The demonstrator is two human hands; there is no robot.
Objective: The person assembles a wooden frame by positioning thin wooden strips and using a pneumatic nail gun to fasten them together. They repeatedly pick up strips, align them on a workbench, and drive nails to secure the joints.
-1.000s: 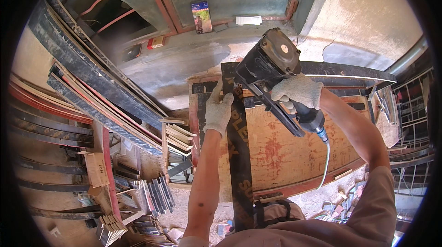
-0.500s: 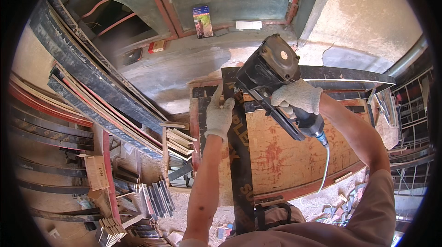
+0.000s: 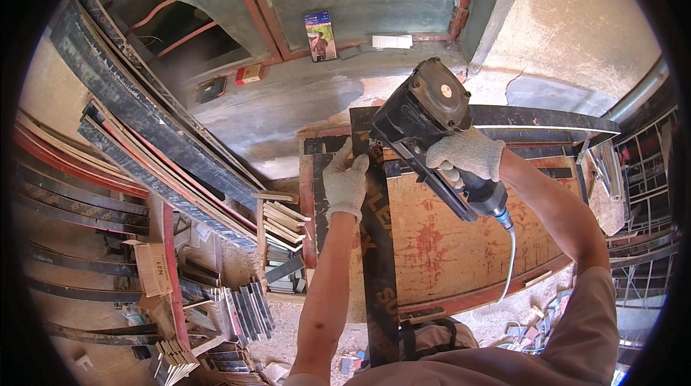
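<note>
My right hand (image 3: pixel 468 158), in a knitted work glove, grips the handle of a black pneumatic nail gun (image 3: pixel 421 109). Its nose points down at the upper end of a long black plywood strip (image 3: pixel 379 263), close above or touching it. A thin air hose (image 3: pixel 512 263) hangs from the blue fitting at the handle. My left hand (image 3: pixel 345 183), also gloved, holds the left edge of that strip, its thumb against the edge and fingers partly curled. Under the strip lies a framed plywood panel (image 3: pixel 461 242) with reddish stains. The gun hides the exact nail spot.
Curved black strips (image 3: pixel 155 98) lean in a stack at left. Short wood pieces (image 3: pixel 283 224) lie stacked beside the panel. On the ledge behind are a picture box (image 3: pixel 320 37), a small red box (image 3: pixel 249 74) and a dark phone-like object (image 3: pixel 211 89). A wire grid (image 3: pixel 648 170) stands right.
My left forefinger, stretched forward before, has drawn back and curled at the strip's edge. The nail gun stays at almost the same place over the strip, in my right hand.
</note>
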